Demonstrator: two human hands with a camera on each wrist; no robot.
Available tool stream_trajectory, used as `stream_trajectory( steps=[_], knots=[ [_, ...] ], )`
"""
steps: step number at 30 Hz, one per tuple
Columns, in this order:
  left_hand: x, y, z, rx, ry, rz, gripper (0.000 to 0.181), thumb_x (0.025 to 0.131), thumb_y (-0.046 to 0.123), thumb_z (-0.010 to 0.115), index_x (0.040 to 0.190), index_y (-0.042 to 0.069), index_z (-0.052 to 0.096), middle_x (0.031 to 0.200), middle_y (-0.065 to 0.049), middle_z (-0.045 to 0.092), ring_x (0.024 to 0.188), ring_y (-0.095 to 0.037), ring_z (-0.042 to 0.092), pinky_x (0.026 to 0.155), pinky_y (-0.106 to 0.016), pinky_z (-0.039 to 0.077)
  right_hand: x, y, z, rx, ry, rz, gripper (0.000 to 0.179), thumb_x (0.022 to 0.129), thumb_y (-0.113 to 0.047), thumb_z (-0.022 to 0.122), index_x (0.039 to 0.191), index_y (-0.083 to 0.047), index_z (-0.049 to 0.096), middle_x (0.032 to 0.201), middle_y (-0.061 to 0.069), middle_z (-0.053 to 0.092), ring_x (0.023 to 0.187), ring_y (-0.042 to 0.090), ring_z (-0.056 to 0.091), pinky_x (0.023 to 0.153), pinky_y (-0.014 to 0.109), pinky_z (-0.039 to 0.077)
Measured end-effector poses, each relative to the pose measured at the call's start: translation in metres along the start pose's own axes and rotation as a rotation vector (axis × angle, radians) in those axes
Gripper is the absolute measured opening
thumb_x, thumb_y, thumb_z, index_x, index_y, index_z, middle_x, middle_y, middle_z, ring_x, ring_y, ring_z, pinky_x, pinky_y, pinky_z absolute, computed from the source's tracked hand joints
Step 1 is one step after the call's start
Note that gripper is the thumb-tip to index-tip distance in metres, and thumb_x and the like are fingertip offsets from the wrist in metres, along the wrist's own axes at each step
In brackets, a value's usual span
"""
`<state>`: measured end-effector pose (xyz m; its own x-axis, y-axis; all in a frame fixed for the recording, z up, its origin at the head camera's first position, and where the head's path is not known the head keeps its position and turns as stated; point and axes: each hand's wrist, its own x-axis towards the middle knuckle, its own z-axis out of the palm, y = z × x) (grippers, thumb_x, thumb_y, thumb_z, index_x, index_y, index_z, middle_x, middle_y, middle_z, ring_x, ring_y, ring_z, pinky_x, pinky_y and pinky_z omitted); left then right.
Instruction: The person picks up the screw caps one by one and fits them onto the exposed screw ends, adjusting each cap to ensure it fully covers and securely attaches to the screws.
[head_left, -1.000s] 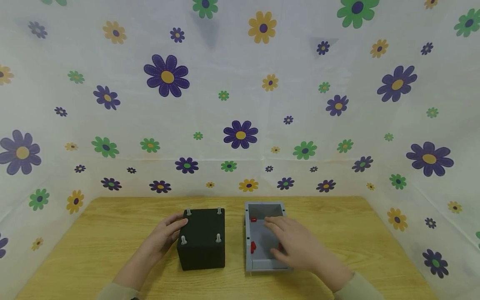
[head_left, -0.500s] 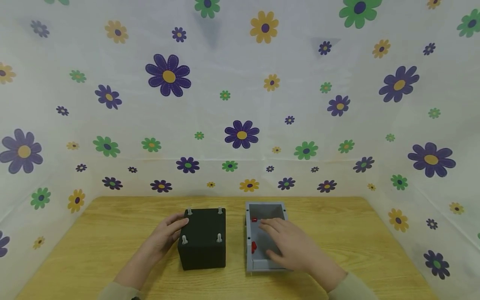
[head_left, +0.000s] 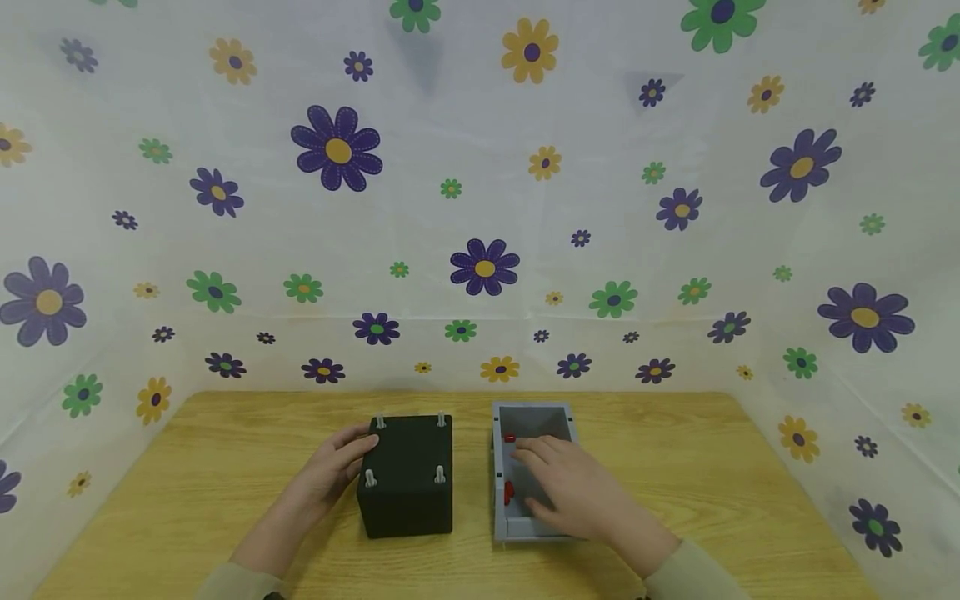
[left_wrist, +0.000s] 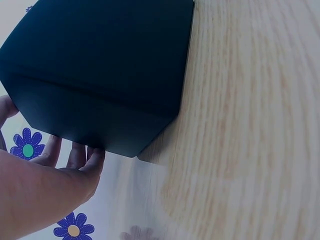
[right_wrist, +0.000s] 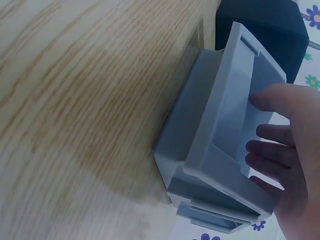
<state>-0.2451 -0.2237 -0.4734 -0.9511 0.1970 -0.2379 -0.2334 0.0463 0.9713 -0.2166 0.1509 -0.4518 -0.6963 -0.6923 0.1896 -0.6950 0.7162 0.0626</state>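
Bent around its left side, the left hand (head_left: 330, 467) of the person before me grips a black box (head_left: 408, 454), fingers against the side and thumb over the top edge, while four pale pegs (head_left: 370, 478) stand up near the corners of its top. Across a strip of bare wooden table (head_left: 472, 500), to the right, sits an open grey bin (head_left: 525, 528) with small red pieces (head_left: 509, 492) inside along its left wall. Over that bin reaches the right hand (head_left: 573, 487), fingers loosely bent and thumb well apart, nothing visible between them, though I can't tell whether the fingertips touch anything inside.
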Motion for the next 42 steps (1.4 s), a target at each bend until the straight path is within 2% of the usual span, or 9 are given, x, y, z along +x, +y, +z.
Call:
stream_trajectory(
  steps=[11,18,27,34,42],
  knots=[
    [-0.002,0.0,0.001,0.013,0.0,-0.005,0.065,0.109,0.028,0.056,0.161,-0.004,0.032,0.147,-0.004,0.053,0.11,0.002,0.063,0.104,-0.019,0.043,0.005,-0.002,0.01,-0.04,-0.013,-0.004,0.055,0.097,-0.038,0.075,0.142,-0.009,0.061,0.142,0.004,0.065,0.133,0.023,0.061,0.113,0.041,0.052],
    [-0.002,-0.002,0.0,0.008,-0.001,-0.004,0.062,0.109,0.028,0.056,0.159,-0.003,0.035,0.143,0.0,0.055,0.11,0.001,0.063,0.1,-0.016,0.044,0.007,-0.003,0.013,-0.039,-0.01,0.004,0.053,0.096,-0.037,0.076,0.14,-0.009,0.063,0.139,0.004,0.066,0.129,0.022,0.062,0.11,0.04,0.053],
    [0.0,0.0,-0.001,-0.004,0.002,-0.012,0.065,0.109,0.028,0.056,0.161,-0.002,0.032,0.142,0.002,0.057,0.108,0.003,0.064,0.099,-0.016,0.045,0.013,-0.004,0.015,-0.092,0.029,-0.012,0.052,0.092,-0.037,0.081,0.133,-0.009,0.065,0.13,0.005,0.066,0.121,0.022,0.062,0.106,0.04,0.054],
    [-0.001,0.001,-0.002,-0.009,-0.008,-0.002,0.064,0.11,0.028,0.056,0.161,-0.002,0.032,0.138,0.005,0.059,0.108,0.002,0.064,0.098,-0.016,0.046,0.019,-0.006,0.017,-0.15,0.003,-0.003,0.051,0.09,-0.036,0.082,0.13,-0.008,0.066,0.128,0.007,0.066,0.119,0.023,0.062,0.105,0.04,0.054],
    [-0.002,0.002,0.0,-0.011,-0.011,0.004,0.06,0.109,0.026,0.056,0.158,-0.002,0.036,0.133,0.006,0.059,0.107,0.0,0.064,0.096,-0.015,0.047,0.023,-0.009,0.018,-0.162,-0.013,0.04,0.047,0.089,-0.036,0.084,0.124,-0.009,0.066,0.124,0.006,0.065,0.114,0.023,0.062,0.101,0.04,0.055]
  ],
)
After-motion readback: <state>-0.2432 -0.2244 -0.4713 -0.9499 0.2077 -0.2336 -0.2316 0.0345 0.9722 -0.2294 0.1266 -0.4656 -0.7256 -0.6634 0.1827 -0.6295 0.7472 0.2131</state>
